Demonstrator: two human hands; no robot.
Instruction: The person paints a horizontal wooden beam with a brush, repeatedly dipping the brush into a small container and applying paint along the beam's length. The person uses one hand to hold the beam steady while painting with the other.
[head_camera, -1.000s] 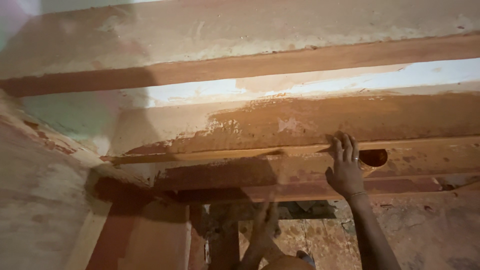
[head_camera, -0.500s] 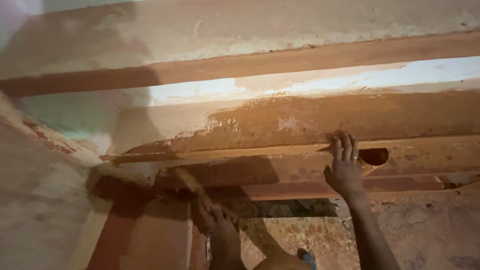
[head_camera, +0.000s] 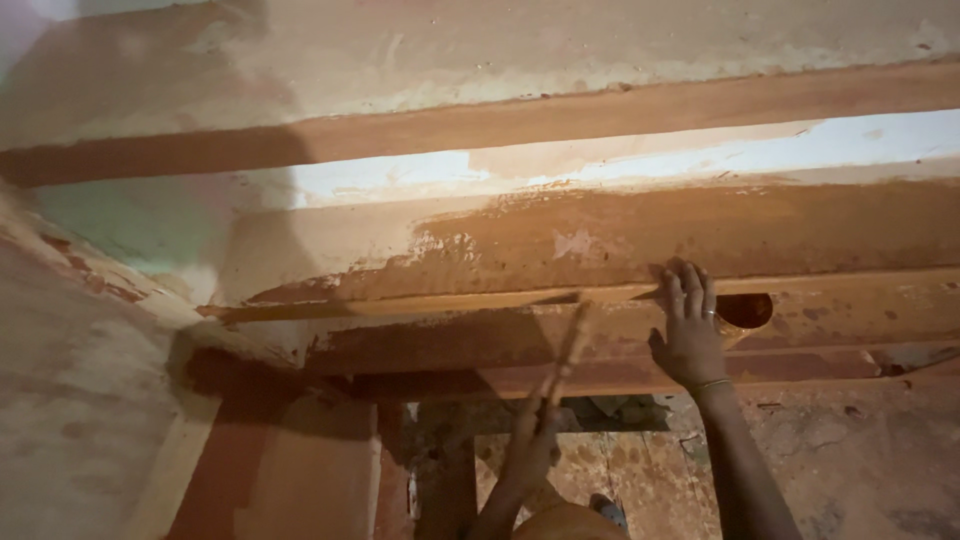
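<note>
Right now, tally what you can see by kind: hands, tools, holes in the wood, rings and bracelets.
Hands: 2, left hand and right hand
Sticks: 1, blurred stick in the left hand
Holes: 1, round hole in the beam, beside the right hand
Rings: 1, ring
Bracelets: 1, bracelet
Total: 6

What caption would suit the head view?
Right hand pressed flat on a wooden beam; left hand raises a stick.
</note>
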